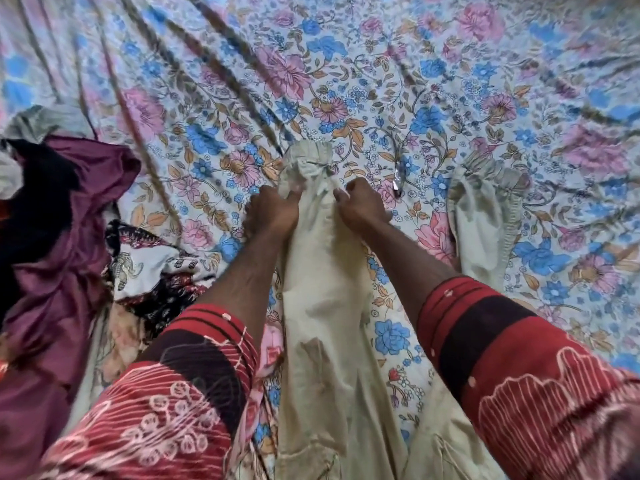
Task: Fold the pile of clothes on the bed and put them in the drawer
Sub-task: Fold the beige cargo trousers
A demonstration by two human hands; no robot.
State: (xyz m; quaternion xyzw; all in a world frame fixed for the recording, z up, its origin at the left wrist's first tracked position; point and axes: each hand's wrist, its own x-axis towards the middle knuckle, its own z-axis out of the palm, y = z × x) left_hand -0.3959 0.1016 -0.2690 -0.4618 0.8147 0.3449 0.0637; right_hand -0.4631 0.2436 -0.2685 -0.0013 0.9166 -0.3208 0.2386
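Surface: we see a bed covered edge to edge by a floral bedsheet (433, 109), pale ground with blue and pink blooms and tan leaves, creased in long radial folds toward the upper left. No wall, floor or drawer shows; the sheet fills the view.

Task item: cream trousers (322, 306) lie lengthwise at centre, one gathered cuff at the far end, the second leg (485, 220) lying apart to the right with its own gathered cuff. Left hand (272, 211) is closed, pinching the left edge of the near cuff; right hand (363, 206) is closed likewise on the right edge of the same leg. Both hands are touching the cloth, with the leg between them.

Pile: at far left we note unfolded clothes (52, 237), maroon and black fabric, with a black-and-white printed piece (152, 268) beside it.

Sleeves (540, 386): red with white and dark pattern.

Writing: we find no legible label, brand or text anywhere.
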